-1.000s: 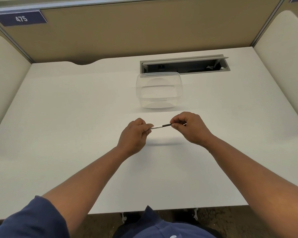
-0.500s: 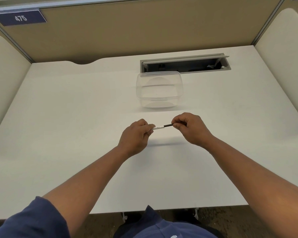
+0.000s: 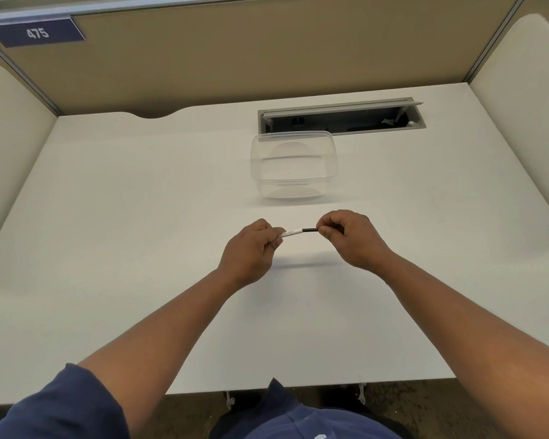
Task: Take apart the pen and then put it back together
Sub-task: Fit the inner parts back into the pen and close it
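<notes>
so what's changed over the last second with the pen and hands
Very little. The right hand has slid slightly along the pen, so the tip that showed past it is now hidden. The left hand keeps its pinch on the white end. The pen stays whole above the desk, and the tub has not moved.

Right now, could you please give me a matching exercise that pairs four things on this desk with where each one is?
Things:
1. white-and-black pen
2. clear plastic container
3. grey recessed cable tray
4. blue "475" sign

Places:
A. on the partition, top left
B. set into the white desk, at the back
C. held between the left hand and right hand
D. standing on the desk, just in front of the tray

Pairs: 1-C, 2-D, 3-B, 4-A
</notes>
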`<state>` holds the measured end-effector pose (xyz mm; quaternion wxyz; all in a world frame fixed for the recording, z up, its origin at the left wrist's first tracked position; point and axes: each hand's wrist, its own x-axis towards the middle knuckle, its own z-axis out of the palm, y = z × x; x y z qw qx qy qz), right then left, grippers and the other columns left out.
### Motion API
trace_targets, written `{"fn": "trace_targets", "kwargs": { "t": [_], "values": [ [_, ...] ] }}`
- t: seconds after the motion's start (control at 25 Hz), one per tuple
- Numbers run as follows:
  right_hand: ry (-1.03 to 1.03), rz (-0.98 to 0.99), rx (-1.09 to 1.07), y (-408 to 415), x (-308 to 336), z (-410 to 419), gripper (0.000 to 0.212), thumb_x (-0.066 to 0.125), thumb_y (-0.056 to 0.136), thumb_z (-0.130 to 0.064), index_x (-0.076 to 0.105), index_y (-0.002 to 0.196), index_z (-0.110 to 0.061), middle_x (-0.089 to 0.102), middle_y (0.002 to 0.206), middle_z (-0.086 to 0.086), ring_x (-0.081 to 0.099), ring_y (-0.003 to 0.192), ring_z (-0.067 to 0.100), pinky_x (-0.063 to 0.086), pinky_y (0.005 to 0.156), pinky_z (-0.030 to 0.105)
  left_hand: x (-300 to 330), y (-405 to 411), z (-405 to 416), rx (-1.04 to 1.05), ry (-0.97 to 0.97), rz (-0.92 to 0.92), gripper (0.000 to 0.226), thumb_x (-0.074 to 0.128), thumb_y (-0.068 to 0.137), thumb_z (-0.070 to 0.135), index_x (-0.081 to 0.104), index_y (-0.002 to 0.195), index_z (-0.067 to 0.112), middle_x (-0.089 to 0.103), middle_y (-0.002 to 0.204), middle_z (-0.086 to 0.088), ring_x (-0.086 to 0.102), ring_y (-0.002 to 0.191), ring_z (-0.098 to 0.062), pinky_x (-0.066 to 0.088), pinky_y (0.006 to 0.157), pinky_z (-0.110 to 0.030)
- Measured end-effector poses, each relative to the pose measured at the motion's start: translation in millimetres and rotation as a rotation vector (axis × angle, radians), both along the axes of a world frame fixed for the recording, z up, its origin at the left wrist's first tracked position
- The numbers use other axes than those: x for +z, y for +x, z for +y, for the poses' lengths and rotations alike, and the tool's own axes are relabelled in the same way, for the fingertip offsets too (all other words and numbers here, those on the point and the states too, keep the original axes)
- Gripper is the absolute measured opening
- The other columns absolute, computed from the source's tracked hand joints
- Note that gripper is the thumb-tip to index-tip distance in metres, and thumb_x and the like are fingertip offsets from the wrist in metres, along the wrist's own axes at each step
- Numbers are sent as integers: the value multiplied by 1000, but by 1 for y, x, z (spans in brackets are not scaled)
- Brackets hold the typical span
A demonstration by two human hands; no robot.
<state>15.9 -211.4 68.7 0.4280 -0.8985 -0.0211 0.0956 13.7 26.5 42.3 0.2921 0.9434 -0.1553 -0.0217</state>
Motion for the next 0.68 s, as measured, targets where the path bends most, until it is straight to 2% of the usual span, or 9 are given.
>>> {"fn": "trace_targets", "kwargs": {
  "t": [0.12, 0.32, 0.68],
  "values": [
    [13, -15, -3, 1, -1, 0, 11, 62, 95, -12, 71, 92, -18, 66, 87, 1, 51, 71, 9, 43, 66, 21, 0, 1, 0, 4, 0, 1, 23, 53, 102, 25, 69, 118, 28, 57, 95, 10, 53, 82, -17, 52, 66, -36],
    [2, -66, 12, 2, -5, 1, 13, 65, 93, -8, 71, 95, -19, 62, 94, -3, 53, 77, 3, 38, 69, 10, 0, 2, 0, -33, 57, -12, 25, 53, 101, 25, 70, 120, 28, 57, 96, 11, 51, 82, -15, 47, 63, -31],
    [-5, -79, 48, 0, -11, 4, 13, 62, 96, -11, 73, 96, -17, 63, 87, -4, 53, 77, 5, 37, 67, 14, 5, 2, -4, -55, 101, 40, 23, 48, 103, 32, 67, 117, 32, 60, 98, 13, 54, 91, -15, 48, 69, -33]
  ]
}}
